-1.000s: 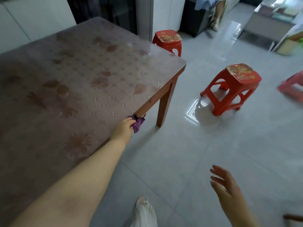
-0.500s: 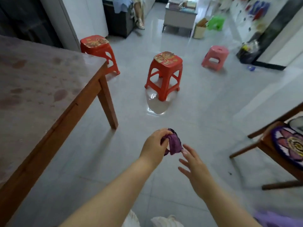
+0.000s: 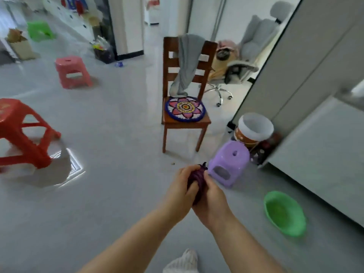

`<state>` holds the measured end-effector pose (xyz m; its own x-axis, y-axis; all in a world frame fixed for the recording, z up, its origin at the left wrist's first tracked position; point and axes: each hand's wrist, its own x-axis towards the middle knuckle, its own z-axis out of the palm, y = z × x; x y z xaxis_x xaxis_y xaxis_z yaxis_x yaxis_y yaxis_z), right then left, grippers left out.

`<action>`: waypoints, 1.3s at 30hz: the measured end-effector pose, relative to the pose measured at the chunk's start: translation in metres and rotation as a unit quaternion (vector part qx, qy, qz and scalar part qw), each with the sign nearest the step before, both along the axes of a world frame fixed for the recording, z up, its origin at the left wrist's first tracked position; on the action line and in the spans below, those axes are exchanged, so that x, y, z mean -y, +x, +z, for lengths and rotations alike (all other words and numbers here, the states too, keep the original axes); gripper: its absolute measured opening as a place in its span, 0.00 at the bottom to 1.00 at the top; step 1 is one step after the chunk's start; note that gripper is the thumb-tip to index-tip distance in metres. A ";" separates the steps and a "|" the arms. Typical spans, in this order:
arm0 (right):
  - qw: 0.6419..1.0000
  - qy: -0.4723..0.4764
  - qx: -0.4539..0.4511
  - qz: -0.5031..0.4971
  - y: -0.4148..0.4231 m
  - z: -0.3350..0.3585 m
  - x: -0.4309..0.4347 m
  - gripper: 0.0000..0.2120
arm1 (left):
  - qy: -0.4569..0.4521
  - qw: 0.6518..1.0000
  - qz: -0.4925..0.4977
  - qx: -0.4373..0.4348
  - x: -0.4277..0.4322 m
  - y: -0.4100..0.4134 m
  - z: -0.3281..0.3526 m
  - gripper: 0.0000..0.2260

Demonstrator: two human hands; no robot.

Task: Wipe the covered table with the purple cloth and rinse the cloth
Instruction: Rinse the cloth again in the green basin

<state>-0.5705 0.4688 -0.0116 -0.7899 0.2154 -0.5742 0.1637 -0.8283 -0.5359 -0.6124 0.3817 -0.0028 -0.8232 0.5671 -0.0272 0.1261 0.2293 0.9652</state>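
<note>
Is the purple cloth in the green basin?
No, the left hand and right hand grip the purple cloth, well apart from the green basin.

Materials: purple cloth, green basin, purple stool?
purple cloth: soft fabric, bunched into folds; weave unclear.
green basin: likely moulded plastic, smooth, slightly glossy, one uniform colour.
purple stool: likely moulded plastic, satin, rounded corners, hole in the top.

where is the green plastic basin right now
In the head view, the green plastic basin sits on the floor at lower right, nearer the camera than the lilac plastic stool.
</note>
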 end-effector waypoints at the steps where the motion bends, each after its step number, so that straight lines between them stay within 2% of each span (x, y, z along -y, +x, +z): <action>1: 0.999 0.000 0.003 -0.034 0.014 -0.001 -0.017 0.19 | 0.015 0.999 -0.032 0.036 -0.023 0.009 -0.001 0.17; 4: 0.991 -0.002 0.023 -0.129 0.057 -0.008 -0.074 0.19 | 0.041 0.984 -0.096 0.145 -0.094 0.042 -0.006 0.16; 6: 0.983 -0.009 0.032 -0.179 0.085 -0.013 -0.112 0.19 | 0.050 0.973 -0.140 0.175 -0.143 0.066 -0.009 0.08; 8: 0.976 -0.009 0.036 -0.215 0.111 -0.017 -0.153 0.18 | 0.046 0.962 -0.168 0.208 -0.191 0.087 -0.014 0.07; 10: 0.969 -0.002 0.038 -0.245 0.134 -0.019 -0.196 0.18 | 0.024 0.957 -0.192 0.214 -0.239 0.104 -0.018 0.06; 13: 0.957 0.008 0.032 -0.288 0.161 -0.017 -0.263 0.19 | -0.010 0.955 -0.234 0.183 -0.314 0.121 -0.023 0.11; 16: 0.944 0.015 0.017 -0.328 0.183 -0.012 -0.327 0.18 | -0.004 0.941 -0.277 0.194 -0.386 0.136 -0.015 0.05; 20: 0.933 0.033 0.027 -0.358 0.194 -0.009 -0.401 0.18 | 0.014 0.923 -0.307 0.232 -0.463 0.148 -0.010 0.06; 24: 0.925 0.046 0.036 -0.375 0.192 -0.021 -0.484 0.23 | -0.001 0.913 -0.337 0.231 -0.555 0.141 -0.025 0.02; 29: 0.910 0.009 0.049 -0.411 0.170 -0.057 -0.589 0.19 | -0.037 0.894 -0.398 0.203 -0.677 0.114 -0.064 0.07; 32: 0.900 -0.014 0.042 -0.434 0.160 -0.081 -0.648 0.18 | -0.064 0.877 -0.456 0.136 -0.747 0.099 -0.091 0.07; 34: 0.896 -0.015 0.047 -0.442 0.157 -0.099 -0.684 0.15 | -0.071 0.860 -0.499 0.078 -0.789 0.093 -0.113 0.04; 35: 0.900 -0.007 0.042 -0.433 0.157 -0.112 -0.700 0.17 | -0.075 0.850 -0.520 0.054 -0.808 0.093 -0.124 0.04; 37: 0.909 0.014 0.048 -0.413 0.162 -0.143 -0.727 0.26 | -0.091 0.821 -0.563 0.032 -0.841 0.095 -0.154 0.11; 39: 0.916 0.023 0.074 -0.392 0.171 -0.184 -0.751 0.28 | -0.117 0.782 -0.608 0.071 -0.870 0.100 -0.192 0.17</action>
